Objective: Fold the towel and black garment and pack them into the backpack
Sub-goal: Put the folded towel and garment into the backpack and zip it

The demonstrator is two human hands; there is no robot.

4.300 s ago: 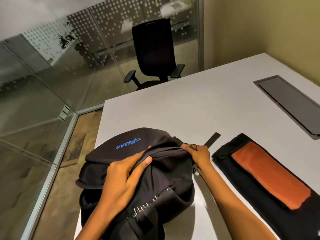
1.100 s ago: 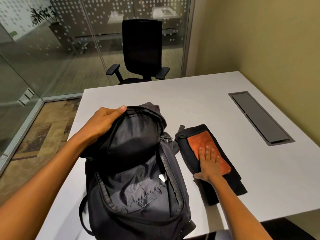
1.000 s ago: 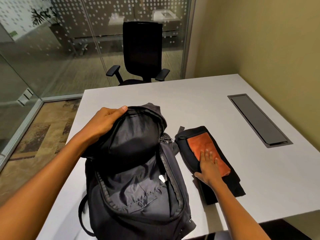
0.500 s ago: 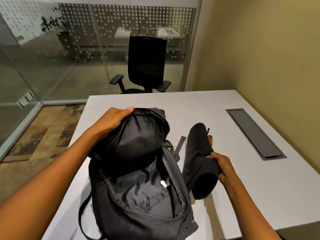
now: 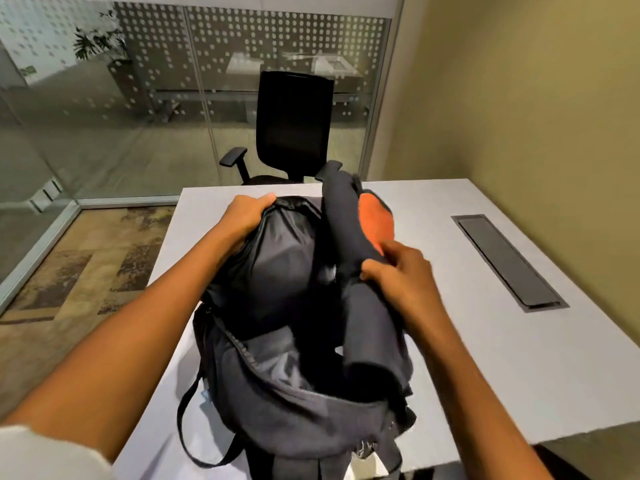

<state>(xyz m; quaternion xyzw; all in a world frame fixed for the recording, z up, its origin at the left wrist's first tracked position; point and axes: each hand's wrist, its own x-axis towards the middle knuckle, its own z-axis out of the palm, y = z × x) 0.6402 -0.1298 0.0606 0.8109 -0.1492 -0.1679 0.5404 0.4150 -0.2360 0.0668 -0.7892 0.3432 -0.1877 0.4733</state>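
Observation:
The black backpack point(image 5: 277, 403) stands unzipped on the white table point(image 5: 485, 358) near its front edge. My left hand point(image 5: 247, 213) grips the top of the raised flap and holds it back. My right hand point(image 5: 401, 275) grips the folded black garment point(image 5: 346, 223) with the orange towel point(image 5: 375, 220) folded inside it. This bundle hangs bent over the right side of the backpack's opening, its lower end point(image 5: 367, 337) dipping into the main compartment and its upper end sticking up above the bag.
A dark recessed cable hatch point(image 5: 507, 261) lies in the table at the right. A black office chair point(image 5: 294, 133) stands beyond the far edge. A glass partition is at the left and back, a beige wall close on the right.
My right hand lifted the garment and towel bundle off the table and swung it left over the backpack's opening. My left hand kept holding the flap open.

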